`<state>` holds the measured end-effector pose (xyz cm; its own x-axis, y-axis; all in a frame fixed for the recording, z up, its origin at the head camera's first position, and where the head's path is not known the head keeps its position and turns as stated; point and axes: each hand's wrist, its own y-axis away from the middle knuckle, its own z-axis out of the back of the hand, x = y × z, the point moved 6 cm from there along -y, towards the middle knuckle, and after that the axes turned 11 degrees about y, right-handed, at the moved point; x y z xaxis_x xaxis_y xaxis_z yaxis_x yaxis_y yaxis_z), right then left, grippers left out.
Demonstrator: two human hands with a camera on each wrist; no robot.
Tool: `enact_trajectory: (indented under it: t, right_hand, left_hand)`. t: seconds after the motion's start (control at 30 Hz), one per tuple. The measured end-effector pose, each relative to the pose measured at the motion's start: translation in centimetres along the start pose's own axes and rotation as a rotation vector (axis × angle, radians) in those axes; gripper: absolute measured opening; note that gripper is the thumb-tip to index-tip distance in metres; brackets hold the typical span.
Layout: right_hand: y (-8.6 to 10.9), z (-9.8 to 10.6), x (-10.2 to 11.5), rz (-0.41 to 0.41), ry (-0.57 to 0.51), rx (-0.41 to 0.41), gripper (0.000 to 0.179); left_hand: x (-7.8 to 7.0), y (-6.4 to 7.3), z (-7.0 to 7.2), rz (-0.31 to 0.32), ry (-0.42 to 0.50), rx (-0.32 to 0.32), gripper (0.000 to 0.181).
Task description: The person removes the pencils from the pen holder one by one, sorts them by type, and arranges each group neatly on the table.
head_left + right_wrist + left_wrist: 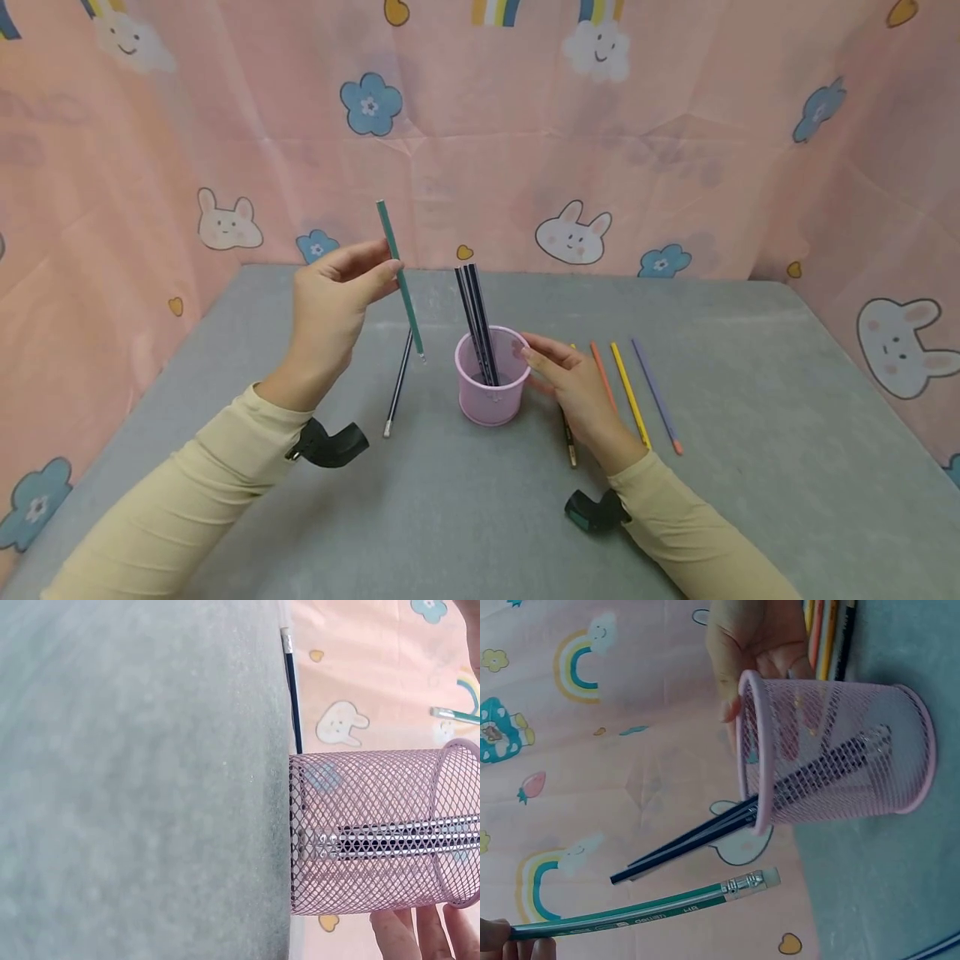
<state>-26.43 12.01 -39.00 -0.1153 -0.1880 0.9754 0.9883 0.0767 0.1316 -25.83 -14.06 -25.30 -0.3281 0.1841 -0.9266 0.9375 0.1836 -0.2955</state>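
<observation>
A green pencil (412,317) is pinched between the thumb and fingers of my left hand (330,312), near its upper half. It hangs above the table with its white eraser end down, to the left of a pink mesh pencil cup (491,406). My right hand (588,400) holds the cup at its right side, thumb at the rim. Several dark pencils (694,838) stand in the cup, leaning together, their eraser ends at the bottom. On the table left of the cup lies another dark pencil (399,385), eraser end toward me.
Right of the cup, partly behind my right hand, lie a black pencil (569,442), an orange pencil (602,375), a yellow pencil (628,392) and a purple pencil (656,396). A pink patterned cloth (465,183) hangs behind the grey table (450,517).
</observation>
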Motion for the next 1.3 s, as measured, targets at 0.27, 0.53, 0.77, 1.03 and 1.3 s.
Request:
enact_trajectory:
  t: [0.27, 0.53, 0.77, 1.03, 1.3]
  right_hand:
    - [0.2, -0.2, -0.2, 0.000, 0.009, 0.009, 0.040]
    - [0.2, 0.0, -0.3, 0.000, 0.011, 0.000, 0.041]
    - [0.0, -0.2, 0.0, 0.001, 0.006, 0.008, 0.040]
    - [0.0, -0.2, 0.0, 0.006, 0.009, 0.007, 0.041]
    - [0.0, -0.1, 0.0, 0.006, -0.003, 0.004, 0.041]
  left_hand:
    - [1.1, 0.1, 0.7, 0.092, -0.164, 0.064, 0.031]
    - [3.3, -0.5, 1.8, 0.226, -0.306, 0.170, 0.032]
    - [4.6, -0.8, 3.4, 0.311, -0.394, 0.162, 0.035]
    - [5.8, -1.4, 4.5, 0.399, -0.483, 0.168, 0.038]
    - [7.8, -2.4, 5.0, 0.409, -0.430, 0.170, 0.034]
